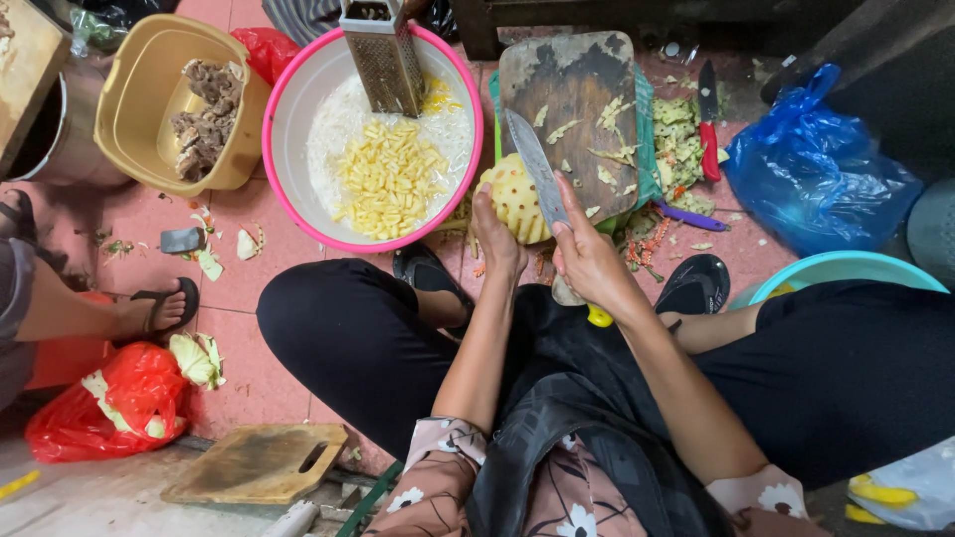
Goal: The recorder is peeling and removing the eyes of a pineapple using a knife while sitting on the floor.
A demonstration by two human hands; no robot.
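Note:
My left hand (494,237) grips a peeled yellow pineapple (515,199) at the near edge of a worn wooden cutting board (572,89). My right hand (589,261) is closed on a yellow-handled knife (537,169), forefinger along the spine, with the blade resting against the pineapple's right side. Peel scraps lie scattered on the board.
A pink-rimmed bowl (288,129) holds chopped yellow pieces, white shreds and a metal grater (383,55). A tan tub (134,99), red bags (109,408), a blue bag (816,169), a red-handled knife (708,129), a teal basin (836,270), a spare board (259,462) and another person's sandalled foot (159,308) surround me.

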